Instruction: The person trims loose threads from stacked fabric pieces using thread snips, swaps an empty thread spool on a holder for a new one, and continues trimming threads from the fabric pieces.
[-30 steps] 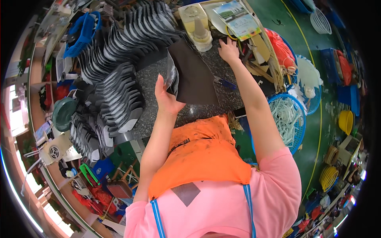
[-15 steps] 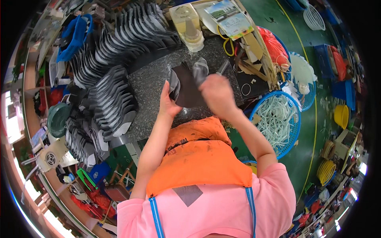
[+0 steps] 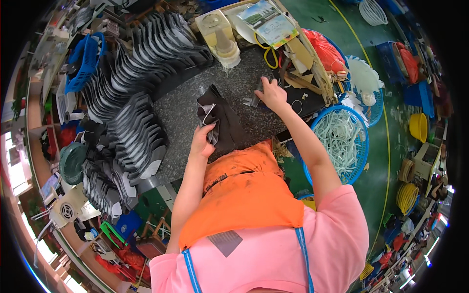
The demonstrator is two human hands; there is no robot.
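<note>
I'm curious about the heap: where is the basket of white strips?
On the right of the head view, the basket is just outside the right forearm, below the red bag in the picture.

Hands (image 3: pixel 201 141) (image 3: pixel 274 95) — two; blue straps (image 3: pixel 191 271) (image 3: pixel 304 256) — two; orange apron (image 3: pixel 244 202), one.

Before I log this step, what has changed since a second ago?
The right hand came back toward the person, away from the wooden-edged tray, to a small tool. The dark piece, spread before, is now bunched in the left hand, which kept hold. The stacked pieces stayed put.
</note>
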